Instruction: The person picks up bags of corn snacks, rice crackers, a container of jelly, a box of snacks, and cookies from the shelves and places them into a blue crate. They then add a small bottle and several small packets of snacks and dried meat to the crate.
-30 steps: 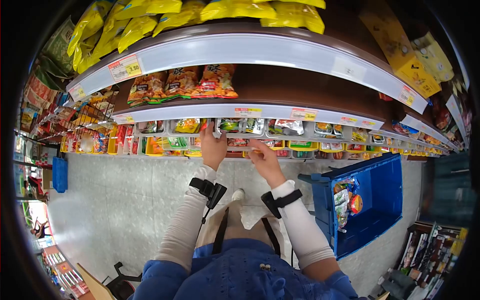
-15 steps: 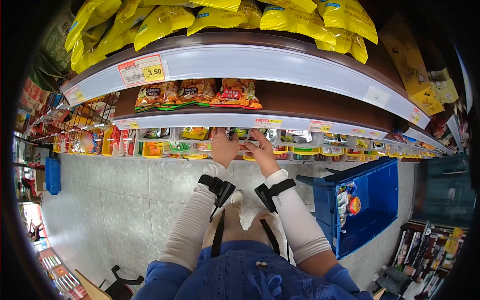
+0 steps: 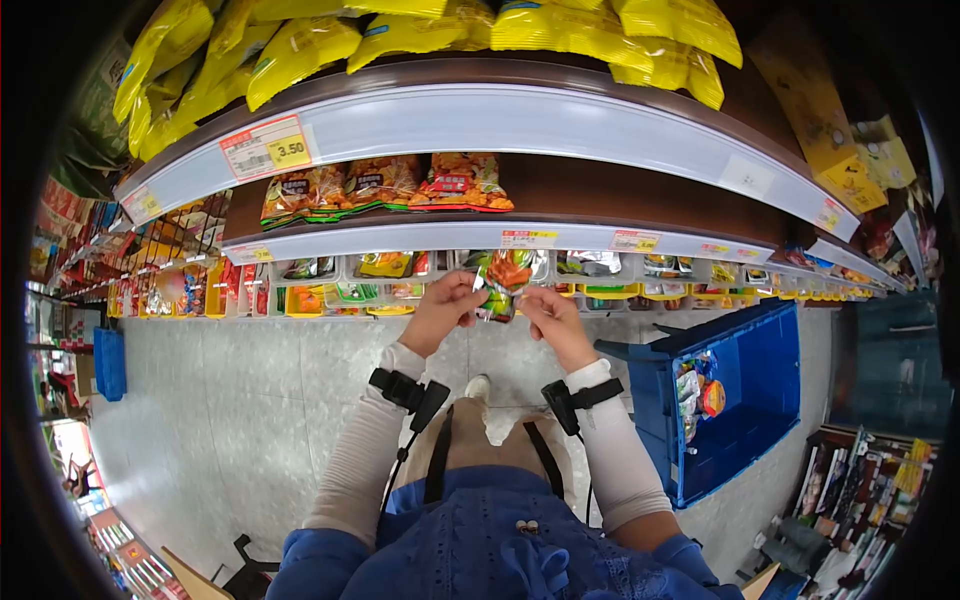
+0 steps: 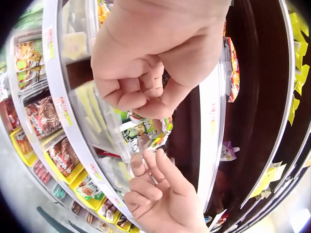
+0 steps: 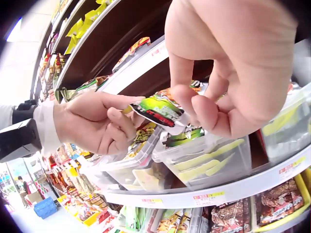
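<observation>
A small shiny packet (image 3: 508,274), green and red with a food picture, is held up between both hands before the row of snack bins. My left hand (image 3: 440,310) pinches its left edge between thumb and fingers. My right hand (image 3: 560,328) pinches the opposite edge with thumb and forefinger. In the right wrist view the green packet (image 5: 159,109) spans from the left hand (image 5: 97,121) to the right hand (image 5: 233,73), above a clear plastic bin (image 5: 204,162) of similar packets.
A blue basket (image 3: 745,440) holding several packets stands at the right on the grey floor (image 3: 270,400). Orange snack bags (image 3: 380,183) lie on the shelf above the bins, with yellow bags (image 3: 560,30) higher up. Shelf edges (image 3: 480,112) jut out above the hands.
Both hands have come out from the bins, lifting a packet into view between them. Half a second ago they were reaching in under the shelf edge.
</observation>
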`<move>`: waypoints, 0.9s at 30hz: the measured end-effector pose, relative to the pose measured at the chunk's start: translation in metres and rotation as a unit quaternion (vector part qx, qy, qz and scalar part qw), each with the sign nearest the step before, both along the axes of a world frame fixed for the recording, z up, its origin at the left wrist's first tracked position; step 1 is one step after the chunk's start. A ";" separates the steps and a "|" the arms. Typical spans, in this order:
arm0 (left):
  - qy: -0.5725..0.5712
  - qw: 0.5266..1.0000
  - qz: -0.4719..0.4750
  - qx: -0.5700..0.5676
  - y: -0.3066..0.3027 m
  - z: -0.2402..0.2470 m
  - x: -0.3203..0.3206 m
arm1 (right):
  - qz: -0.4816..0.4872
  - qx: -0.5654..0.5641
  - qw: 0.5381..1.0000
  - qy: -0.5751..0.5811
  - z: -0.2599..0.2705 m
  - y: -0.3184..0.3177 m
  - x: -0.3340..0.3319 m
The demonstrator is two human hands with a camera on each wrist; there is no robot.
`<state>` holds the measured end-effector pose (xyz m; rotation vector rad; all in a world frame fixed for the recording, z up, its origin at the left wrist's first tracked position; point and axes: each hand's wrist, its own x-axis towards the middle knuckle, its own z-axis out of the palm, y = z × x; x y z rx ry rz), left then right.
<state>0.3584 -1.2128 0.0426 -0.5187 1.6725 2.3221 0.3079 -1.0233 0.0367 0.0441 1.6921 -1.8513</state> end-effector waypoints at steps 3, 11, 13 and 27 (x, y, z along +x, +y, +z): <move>-0.017 0.998 -0.060 0.025 0.011 -0.009 0.011 | 0.007 0.027 0.999 0.028 -0.009 0.025 0.014; -0.022 0.956 -0.292 -0.009 0.070 -0.032 0.008 | -0.049 0.055 0.997 0.011 -0.020 0.099 0.060; 0.006 0.942 -0.336 -0.010 0.095 -0.033 0.003 | -0.078 0.039 0.996 0.014 -0.011 0.120 0.068; 0.087 0.905 -0.405 -0.101 0.334 -0.046 -0.002 | -0.329 0.031 0.943 -0.029 0.006 0.303 0.117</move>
